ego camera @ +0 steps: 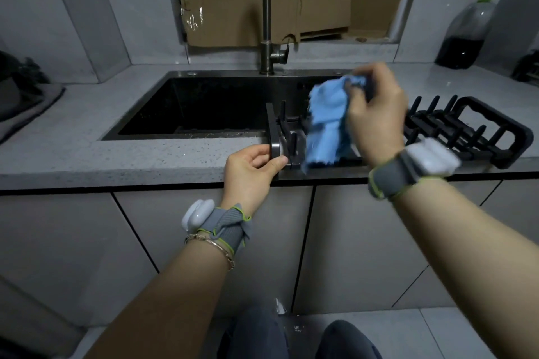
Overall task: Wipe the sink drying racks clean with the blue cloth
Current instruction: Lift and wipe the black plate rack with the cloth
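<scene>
Rack pegs block right; sink basin open left.

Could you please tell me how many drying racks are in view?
2: a grey rack at the sink's right end, gripped by the left hand; a black rack on the right counter. The blue cloth may hide more.

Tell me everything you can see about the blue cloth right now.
The blue cloth is light blue, soft-looking fabric, crumpled and motion-blurred. The right hand grips its bunched upper part; the rest hangs in loose folds, its lower edge near the counter's front. It hangs over the drying rack at the sink's right end; contact cannot be told. The left hand holds the rack's end, not the cloth.
</scene>
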The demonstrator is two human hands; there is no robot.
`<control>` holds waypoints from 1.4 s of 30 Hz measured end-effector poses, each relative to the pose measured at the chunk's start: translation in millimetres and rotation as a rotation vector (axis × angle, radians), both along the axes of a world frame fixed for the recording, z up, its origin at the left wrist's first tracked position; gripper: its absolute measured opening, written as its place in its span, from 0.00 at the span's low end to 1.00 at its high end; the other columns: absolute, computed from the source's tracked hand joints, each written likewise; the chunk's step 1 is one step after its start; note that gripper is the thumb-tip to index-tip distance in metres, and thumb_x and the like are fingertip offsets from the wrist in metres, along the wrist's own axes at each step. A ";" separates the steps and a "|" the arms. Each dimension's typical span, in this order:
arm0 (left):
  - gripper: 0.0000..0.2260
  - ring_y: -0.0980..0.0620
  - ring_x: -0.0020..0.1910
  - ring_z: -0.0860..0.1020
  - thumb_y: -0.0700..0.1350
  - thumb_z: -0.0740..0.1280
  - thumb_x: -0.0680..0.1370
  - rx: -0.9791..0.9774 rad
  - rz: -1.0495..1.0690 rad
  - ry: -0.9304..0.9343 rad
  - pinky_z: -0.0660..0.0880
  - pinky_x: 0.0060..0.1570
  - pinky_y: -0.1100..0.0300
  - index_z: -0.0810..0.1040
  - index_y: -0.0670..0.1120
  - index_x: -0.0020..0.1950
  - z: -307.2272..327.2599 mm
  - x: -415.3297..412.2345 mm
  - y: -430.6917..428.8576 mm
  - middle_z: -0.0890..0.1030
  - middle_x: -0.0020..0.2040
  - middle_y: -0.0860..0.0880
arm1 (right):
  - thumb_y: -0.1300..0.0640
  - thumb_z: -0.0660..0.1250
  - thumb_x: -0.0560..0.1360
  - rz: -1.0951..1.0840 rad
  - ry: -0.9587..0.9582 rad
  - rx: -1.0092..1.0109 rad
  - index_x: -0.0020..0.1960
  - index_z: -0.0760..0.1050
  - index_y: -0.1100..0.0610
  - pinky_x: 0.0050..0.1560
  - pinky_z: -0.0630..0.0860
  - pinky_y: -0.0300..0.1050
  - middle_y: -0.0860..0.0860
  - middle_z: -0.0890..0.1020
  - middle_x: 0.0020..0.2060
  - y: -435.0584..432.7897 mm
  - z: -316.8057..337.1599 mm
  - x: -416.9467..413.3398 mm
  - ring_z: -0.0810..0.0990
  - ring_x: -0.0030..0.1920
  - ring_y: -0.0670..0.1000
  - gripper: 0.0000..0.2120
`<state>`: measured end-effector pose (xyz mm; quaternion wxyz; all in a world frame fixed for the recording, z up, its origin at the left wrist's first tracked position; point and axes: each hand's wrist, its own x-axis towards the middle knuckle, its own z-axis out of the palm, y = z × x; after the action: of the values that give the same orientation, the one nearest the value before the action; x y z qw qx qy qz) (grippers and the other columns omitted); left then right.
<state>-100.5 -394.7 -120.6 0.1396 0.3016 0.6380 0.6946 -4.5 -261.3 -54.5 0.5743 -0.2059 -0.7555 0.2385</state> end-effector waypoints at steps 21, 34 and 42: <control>0.08 0.65 0.37 0.80 0.35 0.71 0.73 -0.005 0.052 0.009 0.75 0.41 0.73 0.78 0.46 0.47 -3.7 2.9 1.9 0.81 0.41 0.53 | 0.58 0.63 0.73 -0.054 -1.115 0.451 0.53 0.72 0.55 0.43 0.65 0.47 0.56 0.80 0.48 7.1 -4.3 18.7 0.76 0.49 0.60 0.08; 0.07 0.58 0.42 0.81 0.34 0.70 0.73 -0.001 0.039 0.002 0.77 0.45 0.70 0.79 0.45 0.47 -2.0 6.7 3.0 0.82 0.45 0.48 | 0.64 0.61 0.77 -0.117 0.083 -0.201 0.51 0.73 0.60 0.40 0.65 0.21 0.45 0.75 0.40 17.1 9.5 43.7 0.72 0.38 0.38 0.05; 0.24 0.57 0.37 0.76 0.41 0.69 0.75 -0.156 0.137 0.192 0.71 0.44 0.66 0.64 0.50 0.68 -0.5 7.9 2.2 0.79 0.39 0.51 | 0.53 0.68 0.73 -0.035 -0.874 0.055 0.62 0.72 0.55 0.57 0.69 0.52 0.56 0.78 0.53 29.4 -3.8 58.6 0.72 0.57 0.57 0.18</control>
<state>-92.6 -392.5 -121.0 0.0533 0.3107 0.7196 0.6188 54.1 -231.9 -58.3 0.2098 -0.2847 -0.9301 0.0988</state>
